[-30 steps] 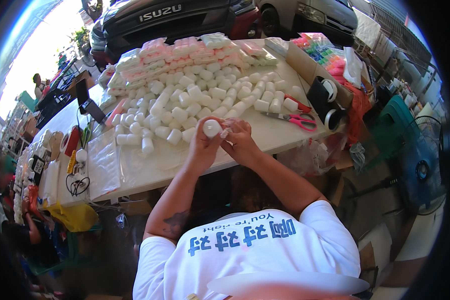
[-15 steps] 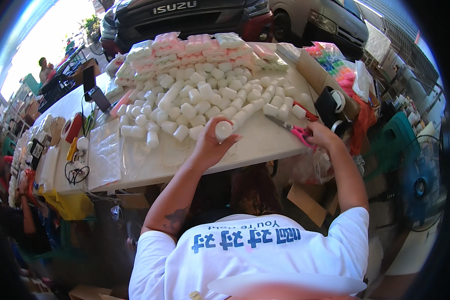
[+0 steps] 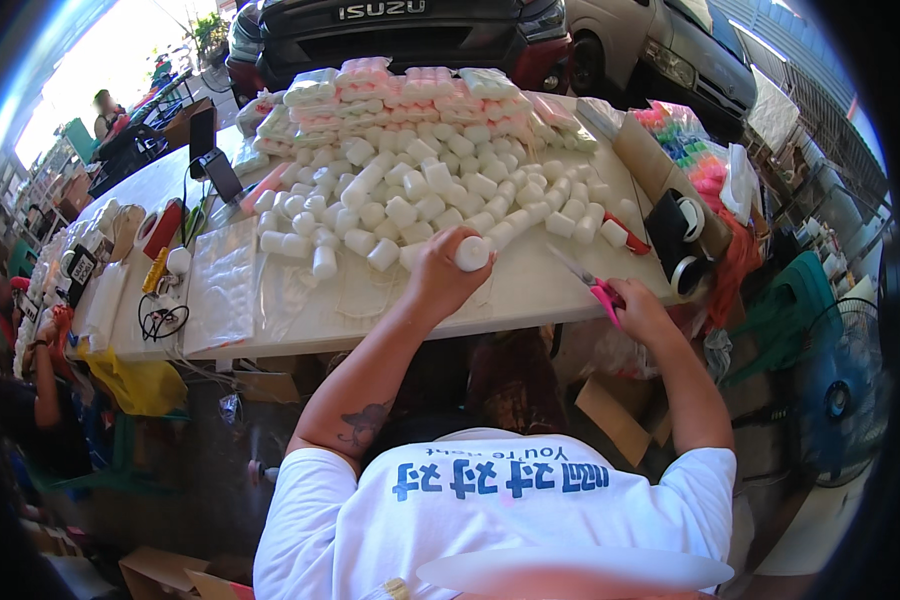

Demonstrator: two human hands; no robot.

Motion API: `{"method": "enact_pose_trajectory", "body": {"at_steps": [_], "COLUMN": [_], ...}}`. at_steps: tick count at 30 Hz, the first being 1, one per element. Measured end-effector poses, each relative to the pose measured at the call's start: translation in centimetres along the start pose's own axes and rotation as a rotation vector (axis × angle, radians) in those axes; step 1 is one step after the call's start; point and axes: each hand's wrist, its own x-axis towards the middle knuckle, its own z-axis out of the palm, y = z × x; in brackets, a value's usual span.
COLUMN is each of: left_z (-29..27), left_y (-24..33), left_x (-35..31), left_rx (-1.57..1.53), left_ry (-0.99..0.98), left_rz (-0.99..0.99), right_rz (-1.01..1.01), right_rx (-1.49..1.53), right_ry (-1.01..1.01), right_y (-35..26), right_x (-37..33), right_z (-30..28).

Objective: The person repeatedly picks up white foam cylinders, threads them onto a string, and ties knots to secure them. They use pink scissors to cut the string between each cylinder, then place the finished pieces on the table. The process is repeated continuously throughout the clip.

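My left hand (image 3: 444,272) is closed round a short white cylinder (image 3: 472,254), whose round end faces up. A row of similar white cylinders (image 3: 505,228) runs from beside this hand up and to the right. In my right hand (image 3: 638,305) is a pair of scissors (image 3: 607,295) with pink handles. Its blades stand slightly apart and point up and left over the table, short of the cylinders. A large heap of loose white cylinders (image 3: 400,210) lies beyond both hands.
Clear bags (image 3: 365,72) of pink and white cylinders are stacked behind the heap on the white table (image 3: 530,300). A red-handled tool (image 3: 630,238) and a black tape roll (image 3: 688,272) lie at right. Flat plastic bags (image 3: 222,285) lie left. Another person (image 3: 45,375) sits far left.
The scissors have come away from the cylinders and turned, their blades now over bare table. My left hand has turned round the white cylinder, still holding it. The whole view has shifted slightly.
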Motion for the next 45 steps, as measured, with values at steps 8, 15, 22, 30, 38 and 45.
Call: {"method": "enact_pose_trajectory", "body": {"at_steps": [8,15,22,30,38,45], "left_z": [0.8,1.2,0.8,-0.1,-0.1,-4.5], "left_y": [-0.6,-2.0,-2.3,-2.0,-2.5,-5.4], "left_x": [0.0,-0.3,-0.4,0.0,-0.4,1.4], "left_rx": [0.086,0.088,0.151,0.069,0.074,-0.881], "left_ry": [0.061,0.113,0.074,0.15,0.121,0.132], "left_rz": [0.109,0.104,0.063,0.172,0.156,-0.387], "right_rz": [-0.566,-0.679,-0.702,-0.705,-0.573,-0.34], "right_rx": [1.959,1.635,1.494,1.54,1.166,1.61], "right_ry": [0.583,0.675,0.707,0.68,0.271,-0.43], "right_y": [-10.6,-16.6,-17.4,-17.3,-18.2,-15.8], "right_x": [0.4,2.5,4.0,3.7,4.6,1.5], "right_z": [-2.5,-2.3,0.6,1.3,3.0,4.6]}}
